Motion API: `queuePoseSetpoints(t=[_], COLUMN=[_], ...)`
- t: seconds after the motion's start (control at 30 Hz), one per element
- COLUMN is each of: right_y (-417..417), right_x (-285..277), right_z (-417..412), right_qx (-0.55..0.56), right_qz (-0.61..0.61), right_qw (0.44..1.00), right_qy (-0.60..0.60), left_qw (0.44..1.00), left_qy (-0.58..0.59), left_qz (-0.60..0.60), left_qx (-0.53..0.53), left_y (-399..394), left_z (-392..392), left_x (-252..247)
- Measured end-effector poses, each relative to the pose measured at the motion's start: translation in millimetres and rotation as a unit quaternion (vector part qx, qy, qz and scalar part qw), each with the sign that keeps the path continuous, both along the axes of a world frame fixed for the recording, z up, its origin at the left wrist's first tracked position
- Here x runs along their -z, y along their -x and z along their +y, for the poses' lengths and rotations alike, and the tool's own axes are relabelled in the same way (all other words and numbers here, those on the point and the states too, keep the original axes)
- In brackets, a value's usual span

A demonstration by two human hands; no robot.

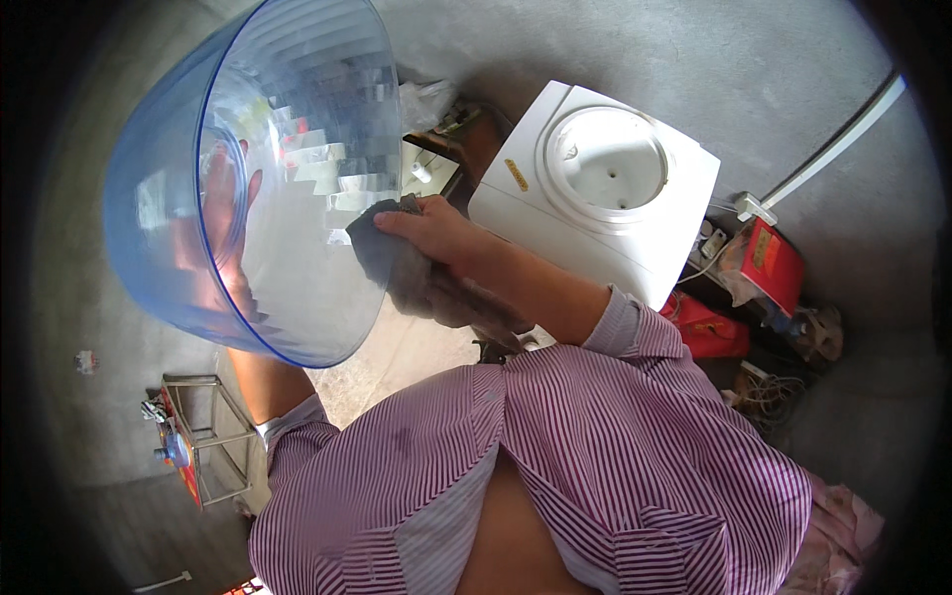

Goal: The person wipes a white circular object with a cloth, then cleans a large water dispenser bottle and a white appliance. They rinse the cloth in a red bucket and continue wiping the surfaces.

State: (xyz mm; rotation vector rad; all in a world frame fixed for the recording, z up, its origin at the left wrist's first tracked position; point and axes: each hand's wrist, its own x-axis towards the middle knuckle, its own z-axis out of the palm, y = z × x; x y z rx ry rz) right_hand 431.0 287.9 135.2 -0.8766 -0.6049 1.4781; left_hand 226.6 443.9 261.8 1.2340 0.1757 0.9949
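A large, transparent blue-tinted plastic bucket is held up at the upper left, tilted with its wide mouth towards the right. My left hand supports it near its round base, the spread fingers showing through the clear plastic. My right hand grips a dark grey cloth at the bucket's right rim. Part of the cloth overlaps the rim; whether it presses on the plastic I cannot tell. Beyond my right hand stands a white water dispenser with a round recessed socket in its top.
Against the grey wall at right are a red box, a red bag and coiled cables. A power strip sits by the dispenser. A metal-framed stand is at lower left. Behind the bucket lies a clear plastic bag.
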Motion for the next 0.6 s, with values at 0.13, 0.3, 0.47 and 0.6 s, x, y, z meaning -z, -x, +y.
queuePoseSetpoints(t=[0.13,0.3,0.47,0.6], right_y=[-2,-46,-70,-9], right_x=[-15,-1,-81,-112], right_z=[-11,-30,-37,-4], right_qx=[0.029,0.089,0.09,0.138], right_qz=[-0.071,-0.009,-0.056,-0.394], right_qw=[0.996,0.995,0.961,0.784], right_qy=[0.036,-0.034,-0.257,-0.46], left_qw=[0.998,0.999,0.995,0.996], left_qy=[0.026,0.042,0.083,0.003], left_qz=[0.008,-0.018,-0.035,0.018], left_qx=[-0.055,0.02,0.041,-0.083], left_y=[-11,21,22,-10], left_z=[-5,19,15,5], left_x=[-5,3,12,30])
